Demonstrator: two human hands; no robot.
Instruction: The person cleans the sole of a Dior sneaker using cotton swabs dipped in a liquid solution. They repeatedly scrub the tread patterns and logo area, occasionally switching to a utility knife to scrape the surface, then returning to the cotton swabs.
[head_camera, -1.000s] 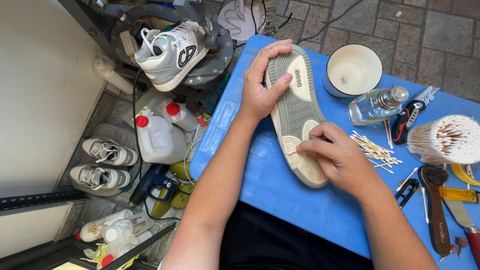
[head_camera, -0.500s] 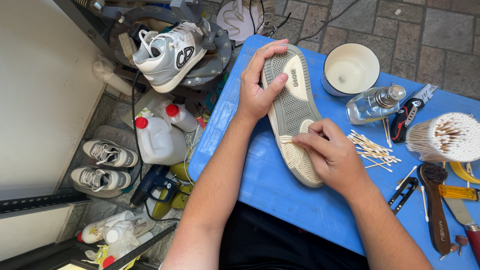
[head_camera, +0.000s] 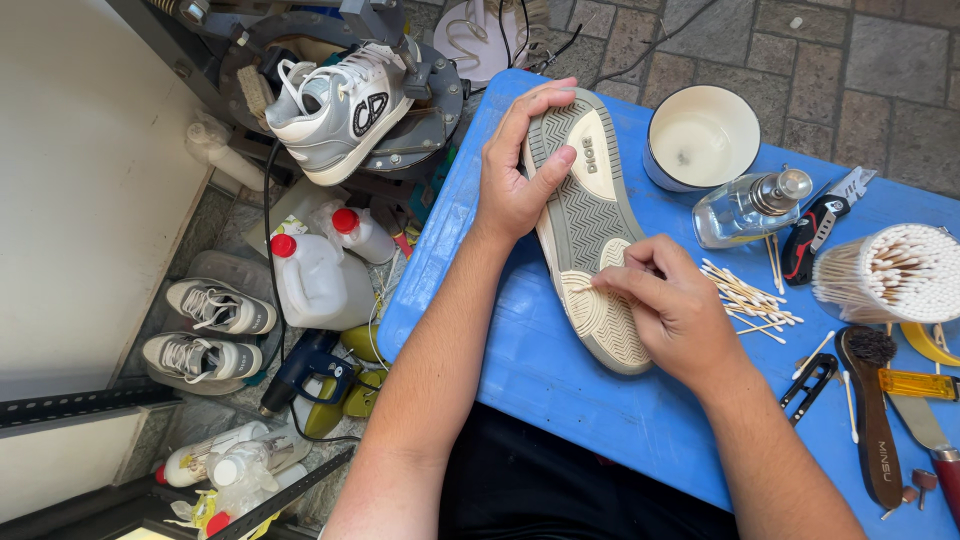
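Note:
A sneaker lies sole up on the blue table, its grey and cream tread facing me. My left hand grips the toe end and side of the shoe, thumb pressed on the tread. My right hand pinches a cotton swab, its tip touching the sole near the heel half. The swab's shaft is mostly hidden by my fingers.
A white bowl of pale liquid, a clear glass bottle, loose swabs, a tub of swabs, a brush and small tools lie on the right. Left of the table: a sneaker on a stand, white jugs, shoes.
My right hand has slid with the swab from the heel area up toward the middle of the sole. My left hand keeps its grip on the toe end.

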